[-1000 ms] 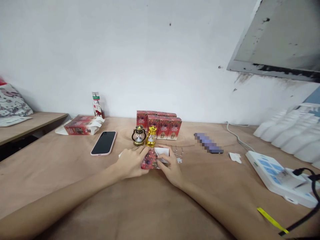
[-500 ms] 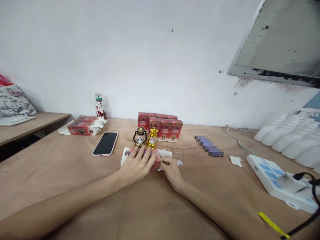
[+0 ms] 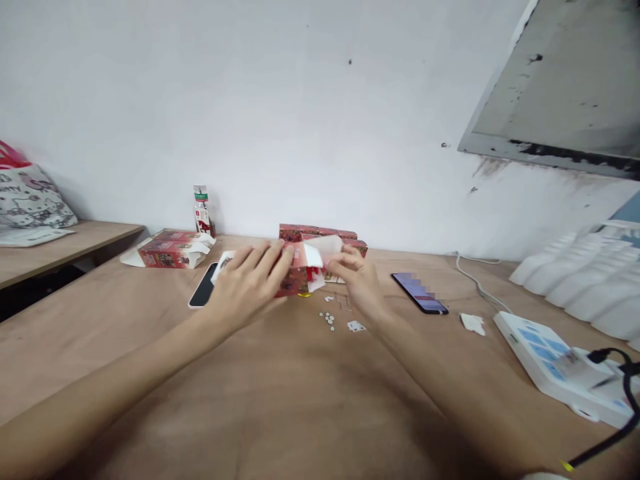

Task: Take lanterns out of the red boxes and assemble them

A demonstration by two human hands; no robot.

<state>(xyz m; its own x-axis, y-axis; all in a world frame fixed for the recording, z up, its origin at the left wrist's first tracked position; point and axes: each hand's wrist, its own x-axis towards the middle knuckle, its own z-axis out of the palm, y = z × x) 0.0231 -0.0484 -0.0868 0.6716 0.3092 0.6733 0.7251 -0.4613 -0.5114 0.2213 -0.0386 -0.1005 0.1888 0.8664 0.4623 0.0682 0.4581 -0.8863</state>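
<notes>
Left hand [image 3: 245, 288] fingers clamp the red carton [image 3: 293, 277]; right hand [image 3: 359, 280] fingers pinch its white flap [image 3: 320, 252]. Likely light, thin, crushable card: hold at the folded edges beside the fingertips.

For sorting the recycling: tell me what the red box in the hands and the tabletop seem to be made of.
Red box: thin printed cardboard, it seems. The inside is white and unprinted, and the flaps bend between the left hand and the right hand. Tabletop: probably plywood or veneered board with a matt finish, showing brown grain and blotchy patches.
</notes>
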